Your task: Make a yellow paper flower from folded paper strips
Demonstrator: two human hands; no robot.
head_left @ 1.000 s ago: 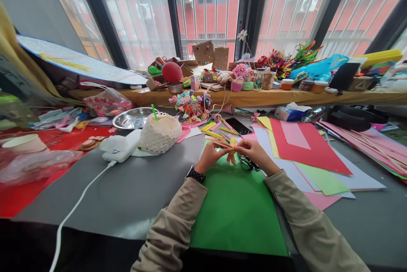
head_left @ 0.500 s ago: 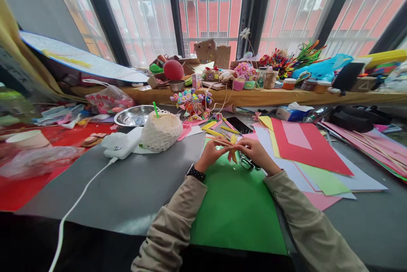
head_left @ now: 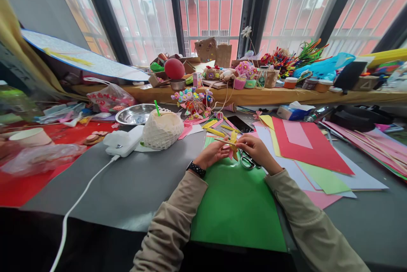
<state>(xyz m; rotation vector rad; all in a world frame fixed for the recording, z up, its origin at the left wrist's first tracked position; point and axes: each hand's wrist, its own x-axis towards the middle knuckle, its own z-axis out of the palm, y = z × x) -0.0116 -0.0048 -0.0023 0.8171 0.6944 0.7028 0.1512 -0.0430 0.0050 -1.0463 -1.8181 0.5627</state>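
A thin wooden stick (head_left: 224,141) with a folded yellow paper strip (head_left: 233,138) around its right end is above the green sheet (head_left: 238,208). A bit of pink paper hangs beside the yellow strip. My right hand (head_left: 257,149) pinches the stick's right end by the strip. Palm turned up, my left hand (head_left: 211,154) lies under the stick with its fingers loosely stretched out; whether they touch it is hard to see. Below my right hand are scissors (head_left: 247,161) with dark handles.
A netted coconut (head_left: 163,130) with a green straw and a white power strip (head_left: 125,142) stand left. A metal bowl (head_left: 135,115) is behind them. Coloured paper (head_left: 313,153) is stacked right. Beyond my hands lie yellow strips and a phone (head_left: 239,124). Craft items crowd the sill.
My left hand has loosened from its pinch and turned palm up, a little lower. My right hand stays at the stick's right end. The view has shifted slightly.
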